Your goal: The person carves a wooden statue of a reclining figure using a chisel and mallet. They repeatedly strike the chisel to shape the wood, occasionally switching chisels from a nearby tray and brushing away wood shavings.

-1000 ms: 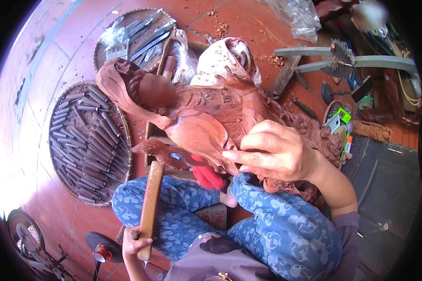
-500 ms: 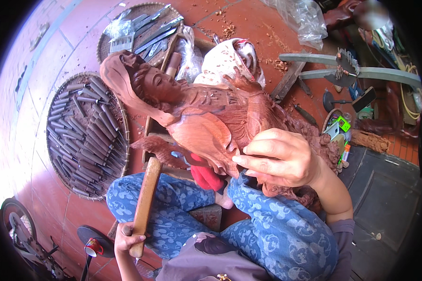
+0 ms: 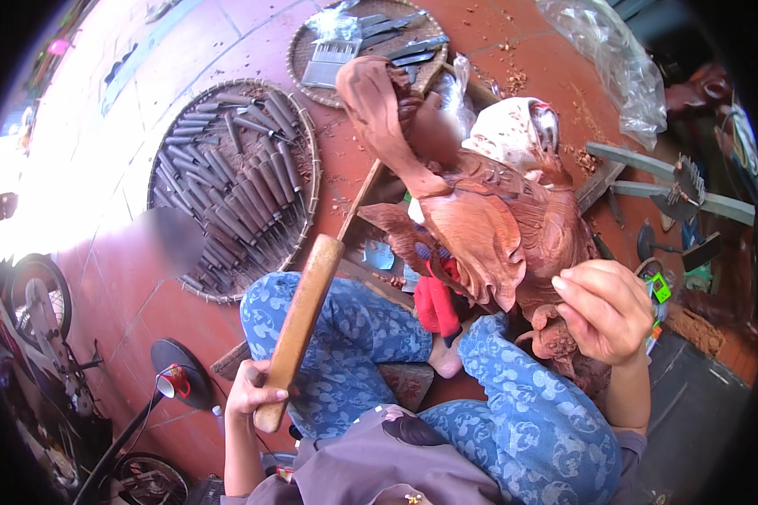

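My left hand [image 3: 257,391] is closed around the lower end of a long bar-shaped wooden mallet [image 3: 303,320], which tilts up and away over my left knee. Across from my lap leans a carved reddish-brown wooden statue [image 3: 480,240], a draped figure with a hood or hair sweeping back from the head. Just right of its scalloped lower edge, my right hand [image 3: 606,310] hovers with thumb and fingers drawn together. Anything small in that pinch cannot be made out. My legs, in blue patterned trousers [image 3: 531,404], are on either side of the statue's lower part.
Many wooden-handled carving tools [image 3: 244,185] fill a round woven tray [image 3: 310,160] at left. A second tray [image 3: 293,63] holds flat blades. Beyond the statue lie a white spotted cloth [image 3: 509,126] and clear plastic sheeting [image 3: 615,67]. A lamp [image 3: 181,370] stands near my left arm.
My right hand has come away from the statue's scalloped edge, toward the right. The head view has turned, so the scene sits farther right. The mallet remains in my left hand.
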{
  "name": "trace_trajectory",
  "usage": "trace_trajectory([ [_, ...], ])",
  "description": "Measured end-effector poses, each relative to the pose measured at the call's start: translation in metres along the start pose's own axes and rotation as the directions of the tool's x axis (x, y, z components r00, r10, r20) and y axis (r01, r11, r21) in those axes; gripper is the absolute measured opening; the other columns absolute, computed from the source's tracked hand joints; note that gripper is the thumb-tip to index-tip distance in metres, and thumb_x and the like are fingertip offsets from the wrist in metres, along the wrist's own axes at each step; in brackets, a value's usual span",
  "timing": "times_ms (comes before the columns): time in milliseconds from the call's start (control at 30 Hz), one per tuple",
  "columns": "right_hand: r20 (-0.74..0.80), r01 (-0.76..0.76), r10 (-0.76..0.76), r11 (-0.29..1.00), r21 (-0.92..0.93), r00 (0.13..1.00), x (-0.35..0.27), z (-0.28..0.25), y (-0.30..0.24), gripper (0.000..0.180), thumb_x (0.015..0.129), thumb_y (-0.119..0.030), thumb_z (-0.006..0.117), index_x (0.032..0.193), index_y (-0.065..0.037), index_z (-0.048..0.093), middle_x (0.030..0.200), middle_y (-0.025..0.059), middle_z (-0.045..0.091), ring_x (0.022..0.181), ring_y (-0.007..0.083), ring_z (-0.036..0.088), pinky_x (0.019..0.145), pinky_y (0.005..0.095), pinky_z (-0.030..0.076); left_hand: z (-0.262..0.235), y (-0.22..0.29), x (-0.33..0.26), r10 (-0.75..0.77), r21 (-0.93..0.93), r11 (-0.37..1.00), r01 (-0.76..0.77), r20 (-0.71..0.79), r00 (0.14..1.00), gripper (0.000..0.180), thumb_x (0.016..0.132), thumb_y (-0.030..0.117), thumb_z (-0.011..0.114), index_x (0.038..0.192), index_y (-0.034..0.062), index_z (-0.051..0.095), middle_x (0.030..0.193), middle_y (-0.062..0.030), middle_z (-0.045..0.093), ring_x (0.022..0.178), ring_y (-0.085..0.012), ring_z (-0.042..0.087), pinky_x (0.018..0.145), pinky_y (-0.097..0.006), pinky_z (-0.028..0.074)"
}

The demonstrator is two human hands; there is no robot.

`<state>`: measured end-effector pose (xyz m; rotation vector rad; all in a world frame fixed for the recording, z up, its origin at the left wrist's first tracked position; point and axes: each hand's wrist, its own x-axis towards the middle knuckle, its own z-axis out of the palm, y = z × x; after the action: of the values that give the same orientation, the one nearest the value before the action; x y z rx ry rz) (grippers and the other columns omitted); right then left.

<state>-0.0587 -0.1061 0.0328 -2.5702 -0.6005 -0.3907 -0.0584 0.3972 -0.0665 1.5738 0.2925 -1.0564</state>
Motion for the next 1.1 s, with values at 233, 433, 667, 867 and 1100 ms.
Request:
trace_trajectory([
  [233, -0.205, 0.469, -0.463, 0.883, -0.023, 0.862, 0.021, 0.022, -0.051, 0.028, 0.083, -0.020, 0.069, 0.108, -0.007, 0.068, 0.111, 0.0064, 0.066, 0.103, 0.0218, 0.064, 0.092, 0.0374, 0.051, 0.048, 0.088, -0.013, 0.416, -0.012, 0.883, -0.468, 0.478, 0.773, 0.042, 0.057, 0.028, 0.084, 0.082, -0.0034, 0.072, 0.071, -0.0110, 0.071, 0.063, -0.0204, 0.070, 0.057, -0.028, 0.051],
  [433, -0.083, 0.567, -0.573, 0.820, -0.079, 0.816, 0.013, 0.033, -0.072, 0.033, 0.088, -0.021, 0.052, 0.108, 0.002, 0.065, 0.106, 0.0142, 0.066, 0.102, 0.0294, 0.063, 0.101, 0.0458, 0.045, 0.105, 0.119, -0.003, 0.199, 0.265, 0.862, -0.433, 0.607, 0.769, 0.051, 0.056, 0.036, 0.083, 0.087, -0.0031, 0.072, 0.073, -0.0097, 0.070, 0.064, -0.0186, 0.066, 0.059, -0.030, 0.050],
  [667, -0.048, 0.469, -0.480, 0.870, -0.150, 0.876, -0.003, 0.016, -0.063, 0.036, 0.086, -0.023, 0.054, 0.109, 0.002, 0.065, 0.099, 0.0110, 0.065, 0.095, 0.0262, 0.063, 0.090, 0.0438, 0.049, 0.116, 0.111, -0.014, 0.104, 0.433, 0.824, -0.366, 0.519, 0.848, 0.063, 0.054, 0.045, 0.081, 0.094, -0.0027, 0.072, 0.075, -0.0080, 0.069, 0.066, -0.0164, 0.062, 0.062, -0.033, 0.047],
  [867, 0.097, 0.444, -0.433, 0.874, -0.195, 0.896, -0.002, 0.010, -0.066, 0.044, 0.086, -0.025, 0.053, 0.123, -0.001, 0.059, 0.104, 0.0106, 0.062, 0.094, 0.0259, 0.062, 0.087, 0.0402, 0.049, 0.110, 0.111, -0.001, 0.330, 0.378, 0.669, -0.640, 0.620, 0.711, 0.053, 0.048, 0.024, 0.088, 0.090, -0.0051, 0.073, 0.057, -0.0068, 0.063, 0.048, -0.0165, 0.063, 0.048, -0.027, 0.043],
  [1100, 0.301, 0.489, -0.436, 0.862, -0.131, 0.848, -0.008, 0.000, -0.067, 0.036, 0.083, -0.021, 0.059, 0.116, -0.008, 0.061, 0.085, 0.0052, 0.056, 0.072, 0.0162, 0.056, 0.062, 0.0260, 0.046, 0.158, 0.123, -0.006, 0.423, 0.281, 0.674, -0.683, 0.612, 0.669, 0.056, 0.058, 0.023, 0.087, 0.106, -0.0014, 0.071, 0.058, -0.0088, 0.057, 0.049, -0.0253, 0.059, 0.047, -0.033, 0.044],
])
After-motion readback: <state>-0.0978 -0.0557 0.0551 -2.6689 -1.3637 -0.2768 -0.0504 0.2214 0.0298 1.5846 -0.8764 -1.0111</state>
